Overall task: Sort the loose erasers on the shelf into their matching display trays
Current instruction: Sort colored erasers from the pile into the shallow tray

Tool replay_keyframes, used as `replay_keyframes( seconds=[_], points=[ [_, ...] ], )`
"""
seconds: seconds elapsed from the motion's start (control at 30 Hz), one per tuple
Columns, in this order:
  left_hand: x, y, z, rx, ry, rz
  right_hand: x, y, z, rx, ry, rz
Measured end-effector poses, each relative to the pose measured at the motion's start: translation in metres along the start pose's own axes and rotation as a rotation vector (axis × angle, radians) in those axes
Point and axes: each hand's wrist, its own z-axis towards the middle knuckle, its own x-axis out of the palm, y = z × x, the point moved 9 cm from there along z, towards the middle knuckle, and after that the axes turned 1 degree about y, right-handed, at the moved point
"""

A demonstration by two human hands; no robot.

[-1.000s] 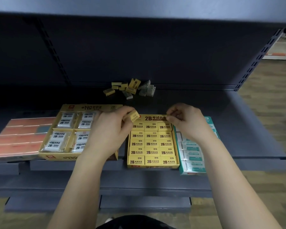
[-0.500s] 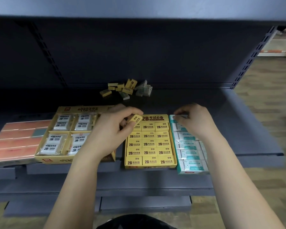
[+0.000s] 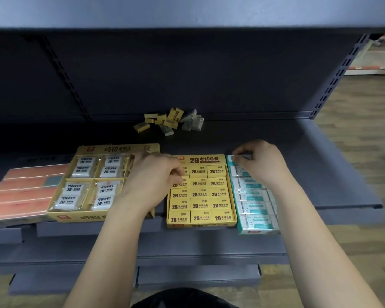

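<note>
Erasers [image 3: 200,194], yellow, 2B-printed; right hand [image 3: 257,162] around pale eraser [image 3: 245,157]; left hand [image 3: 152,177]: hold unclear.

1. The bare left hand [image 3: 152,177] shows its back to the camera, with the knuckle ridges plainly visible.
2. The bare left forearm [image 3: 111,241] runs uncovered from the wrist to the lower edge of the view and broadens towards the elbow.
3. The bare right hand [image 3: 260,162] is slightly blurred, so its fine detail cannot be told.
4. The bare right forearm [image 3: 316,230] is likewise uncovered all the way down to the lower edge.
5. A rounded patch of plain black matte fabric [image 3: 185,298] sits at bottom centre; which garment it is cannot be told.
</note>
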Motion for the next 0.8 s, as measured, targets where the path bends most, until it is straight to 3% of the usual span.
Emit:
replay_keyframes(
  seconds=[0.27, 0.5, 0.8],
  points=[
    [-0.0007, 0.0002, 0.0016, -0.017, -0.071, -0.053, 0.0010, 0.0007, -0.0003, 0.005, 0.011, -0.002],
    [0.0047, 0.0006, 0.0034, -0.013, 0.018, 0.005, 0.0007, 0.0007, -0.0015, 0.019, 0.012, 0.011],
    [0.0020, 0.0018, 0.0029, 0.050, -0.005, -0.062, -0.0013, 0.0055, -0.0013, 0.028, 0.046, -0.030]
  ],
)
